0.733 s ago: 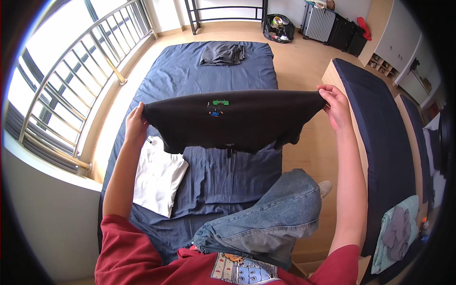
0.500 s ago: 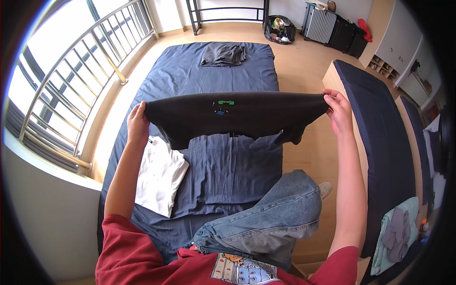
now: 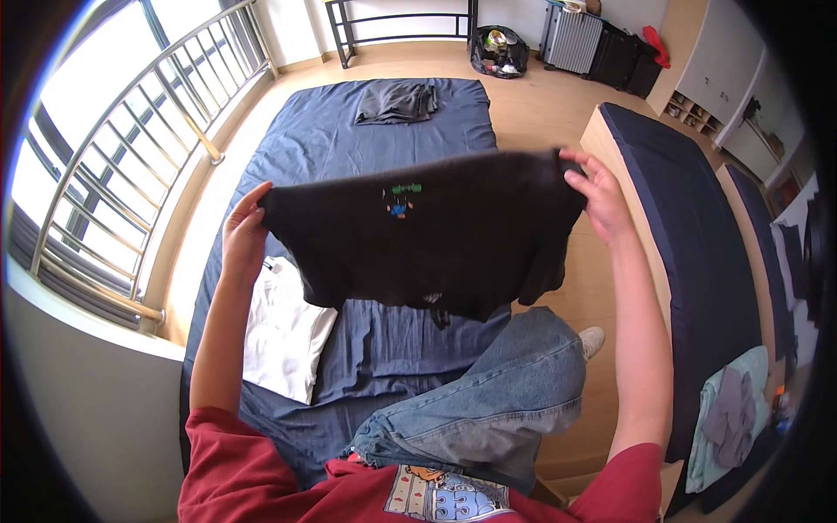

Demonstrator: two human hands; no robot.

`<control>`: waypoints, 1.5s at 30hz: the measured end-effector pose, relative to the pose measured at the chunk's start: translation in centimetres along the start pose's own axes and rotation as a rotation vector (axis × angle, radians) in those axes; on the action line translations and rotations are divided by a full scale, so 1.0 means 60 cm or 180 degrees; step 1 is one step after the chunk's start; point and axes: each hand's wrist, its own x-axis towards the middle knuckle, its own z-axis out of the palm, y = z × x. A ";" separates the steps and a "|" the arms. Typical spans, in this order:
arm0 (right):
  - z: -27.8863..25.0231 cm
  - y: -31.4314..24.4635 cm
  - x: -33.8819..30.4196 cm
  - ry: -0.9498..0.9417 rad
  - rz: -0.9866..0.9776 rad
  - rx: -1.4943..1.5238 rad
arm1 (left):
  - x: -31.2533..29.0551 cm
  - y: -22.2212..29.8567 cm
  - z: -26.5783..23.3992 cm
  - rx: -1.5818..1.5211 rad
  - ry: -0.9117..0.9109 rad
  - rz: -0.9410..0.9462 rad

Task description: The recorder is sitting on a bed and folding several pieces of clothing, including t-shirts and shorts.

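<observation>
A black T-shirt (image 3: 427, 235) with a small green and blue print hangs stretched in the air above the bed. My left hand (image 3: 246, 228) pinches its upper left corner, and my right hand (image 3: 600, 193) grips the upper right corner, a little higher. The shirt's lower edge droops unevenly toward my bent knee. On the bed's left side, partly behind the shirt and my left forearm, lies a folded white shirt (image 3: 288, 340). Folded dark clothing (image 3: 397, 103) rests at the bed's far end.
The bed (image 3: 305, 131) has a dark blue sheet. A metal railing (image 3: 131, 166) runs along the window at left. To the right stand dark-topped wooden bed frames (image 3: 689, 253) with teal and grey cloths (image 3: 728, 418). Suitcases (image 3: 575, 42) and a black bag (image 3: 499, 54) are at the back.
The black shirt has dropped at its lower edge and shows more of its front. My right hand has moved left and slightly up, and the cloth is less taut.
</observation>
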 end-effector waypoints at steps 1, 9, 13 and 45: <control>-0.001 0.007 -0.005 0.0142 0.0253 -0.0236 | 0.000 -0.003 -0.006 0.0211 0.0073 -0.0141; -0.020 -0.001 -0.007 0.0425 0.0577 -0.0562 | -0.001 -0.009 -0.024 0.1423 0.0153 0.0133; -0.021 -0.031 0.001 0.0235 0.0305 -0.0513 | -0.004 0.009 -0.004 0.1553 0.0053 0.0236; -0.019 -0.056 -0.001 0.0927 -0.0879 -0.2569 | 0.025 0.023 -0.019 0.2165 0.0728 0.1368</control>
